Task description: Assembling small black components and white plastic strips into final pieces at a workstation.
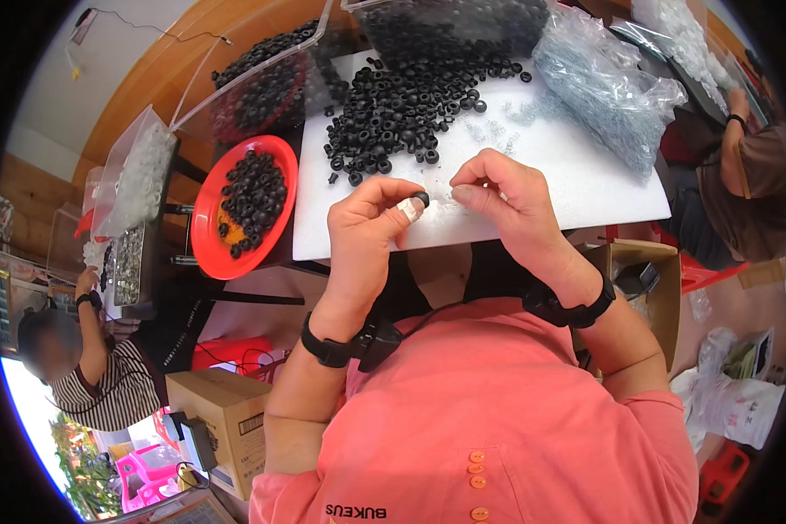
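Between the thumb and fingers of my left hand (368, 223) is a small round black plastic part (422, 199), held over the near side of a white board (603, 196). White tape or a cover shows on that thumb. My right hand (511, 201) is a short way to its right, thumb and index finger pinched together; whatever is in the pinch is too small to name. Past my hands lies a heap of black plastic parts (393, 122). Several tiny clear pieces (493, 135) are scattered to the right of the heap.
A red plate (203, 218) of black parts stands left of the board. Clear bins (271, 79) of black parts are behind. A clear bag (603, 87) of small pieces lies at the back right. Other people (105, 367) work at the left and right. Cardboard boxes (223, 419) stand below.
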Motion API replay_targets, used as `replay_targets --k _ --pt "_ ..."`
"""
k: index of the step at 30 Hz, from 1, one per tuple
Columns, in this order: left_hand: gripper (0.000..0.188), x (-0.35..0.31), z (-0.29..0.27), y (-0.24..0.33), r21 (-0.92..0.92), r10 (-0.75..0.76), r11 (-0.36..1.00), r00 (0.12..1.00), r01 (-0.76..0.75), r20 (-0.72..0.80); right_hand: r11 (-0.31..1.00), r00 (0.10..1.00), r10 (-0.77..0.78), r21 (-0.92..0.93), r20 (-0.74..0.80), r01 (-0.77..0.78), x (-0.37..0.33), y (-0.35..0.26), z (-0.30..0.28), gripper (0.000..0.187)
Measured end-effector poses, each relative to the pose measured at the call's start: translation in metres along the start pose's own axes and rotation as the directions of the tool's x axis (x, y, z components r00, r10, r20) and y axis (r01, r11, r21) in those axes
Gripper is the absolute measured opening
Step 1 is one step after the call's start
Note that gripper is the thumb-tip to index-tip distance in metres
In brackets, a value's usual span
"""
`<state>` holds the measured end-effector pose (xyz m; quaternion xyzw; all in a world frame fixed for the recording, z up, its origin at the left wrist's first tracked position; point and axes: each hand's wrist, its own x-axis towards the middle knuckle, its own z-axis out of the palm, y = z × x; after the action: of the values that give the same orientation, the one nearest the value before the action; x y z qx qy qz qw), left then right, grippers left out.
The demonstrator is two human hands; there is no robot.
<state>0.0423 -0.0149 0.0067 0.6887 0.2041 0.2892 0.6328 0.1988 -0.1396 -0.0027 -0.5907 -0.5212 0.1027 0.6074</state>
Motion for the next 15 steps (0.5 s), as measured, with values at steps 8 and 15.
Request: replay_targets --k 8,15 --pt "0.018 -0.008 -0.003 0.007 -0.515 -0.212 0.823 0.971 0.240 0.114 0.974 0.999 0.044 0.223 -0.001 -0.043 -0.004 -0.006 0.026 0.004" --pt "0.022 -0.013 -0.003 0.004 -0.498 -0.200 0.832 0.969 0.245 0.142 0.999 0.999 -0.028 0.045 -0.016 0.028 -0.008 -0.011 0.027 0.008"
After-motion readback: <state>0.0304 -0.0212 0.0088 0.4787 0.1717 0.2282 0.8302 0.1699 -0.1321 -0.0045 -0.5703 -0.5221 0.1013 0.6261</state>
